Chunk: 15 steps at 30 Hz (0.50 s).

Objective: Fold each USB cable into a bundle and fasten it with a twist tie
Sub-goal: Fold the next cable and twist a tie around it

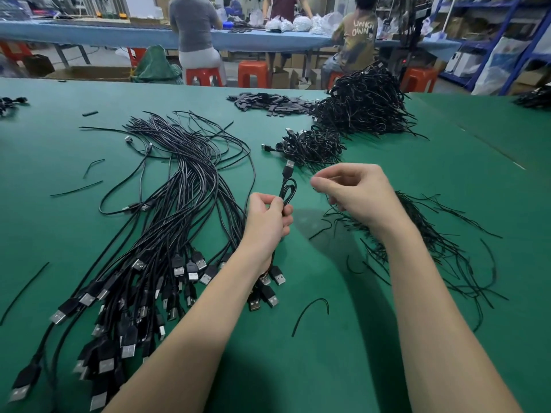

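Your left hand [268,220] gripping the folded black USB cable [286,189] upright above the green felt table [343,338], your right hand [354,195] just right of it, fingers curled, whether pinching a tie unclear, loose black twist ties [432,242] beneath.

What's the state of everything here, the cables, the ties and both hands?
Folded USB cable: bundled, gripped upright, no tie visible on it.
Left hand: grips the bundle.
Right hand: raised, fingertips pinched; contents unclear.
Loose USB cables: unfolded.
Twist ties: scattered.
Bundled cables: piled.

"UNKNOWN" on a seated person's shirt [359,32]
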{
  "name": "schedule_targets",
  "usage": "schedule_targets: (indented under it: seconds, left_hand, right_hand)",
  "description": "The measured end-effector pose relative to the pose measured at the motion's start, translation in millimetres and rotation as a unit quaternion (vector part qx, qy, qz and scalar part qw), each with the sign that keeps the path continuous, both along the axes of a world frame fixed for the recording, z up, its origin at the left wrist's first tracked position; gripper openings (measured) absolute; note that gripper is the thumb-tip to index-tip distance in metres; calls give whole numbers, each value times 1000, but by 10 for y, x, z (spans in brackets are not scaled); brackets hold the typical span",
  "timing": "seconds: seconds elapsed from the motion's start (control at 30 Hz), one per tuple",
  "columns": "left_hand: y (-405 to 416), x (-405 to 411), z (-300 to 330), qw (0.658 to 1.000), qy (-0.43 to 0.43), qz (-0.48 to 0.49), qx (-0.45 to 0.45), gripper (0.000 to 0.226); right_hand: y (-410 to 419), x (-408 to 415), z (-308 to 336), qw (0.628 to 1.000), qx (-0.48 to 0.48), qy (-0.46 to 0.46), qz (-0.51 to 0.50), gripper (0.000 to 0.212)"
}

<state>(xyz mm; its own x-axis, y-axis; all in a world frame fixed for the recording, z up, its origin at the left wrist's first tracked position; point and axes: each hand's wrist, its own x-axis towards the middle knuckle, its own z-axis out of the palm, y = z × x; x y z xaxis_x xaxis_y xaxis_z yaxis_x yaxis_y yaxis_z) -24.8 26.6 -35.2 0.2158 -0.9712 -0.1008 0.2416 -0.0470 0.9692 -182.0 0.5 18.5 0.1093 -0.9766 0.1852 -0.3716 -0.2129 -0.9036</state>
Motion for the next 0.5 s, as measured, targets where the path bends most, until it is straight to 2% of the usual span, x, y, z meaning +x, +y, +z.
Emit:
schedule_targets:
  seconds: [0.1, 0.27, 0.4, 0.5]
  left_hand:
    - [18, -15, 2, 1000, -29, -2, -10, 13]
    - [5, -1, -21, 997, -82, 7, -3, 12]
    - [13, -19, -30, 991, -136, 5, -18, 20]
    - [23, -3, -22, 991, -128, 19, -18, 21]
  right_hand:
    - [33, 264, -66, 999, -9, 26, 44, 4]
    - [-1, 365, -211, 997, -16, 80, 2, 8]
    - [4, 349, -229, 994, -38, 101, -1, 9]
    - [22, 333, -194, 995, -5, 95, 39, 11]
